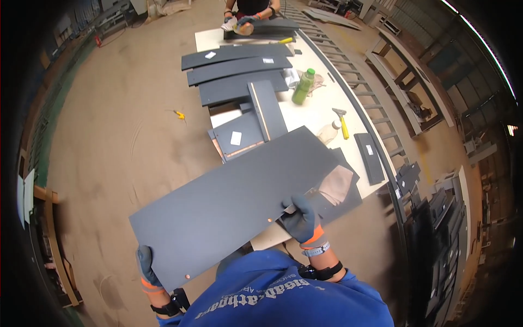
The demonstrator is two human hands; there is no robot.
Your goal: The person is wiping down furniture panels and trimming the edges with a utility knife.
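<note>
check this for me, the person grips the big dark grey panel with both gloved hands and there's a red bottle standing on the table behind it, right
Not quite: the bottle is green, not red, as the head view shows. The rest holds: the left hand and the right hand, both gloved, grip the big dark grey panel, and the bottle stands on the table behind it.

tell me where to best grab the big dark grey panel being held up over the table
Grip the big dark grey panel by its long near edge, close to each end, coming from below, as the left hand and right hand do. It is wide, thin and flat, tilted above the table, so two spread grips should stop it twisting.
</note>
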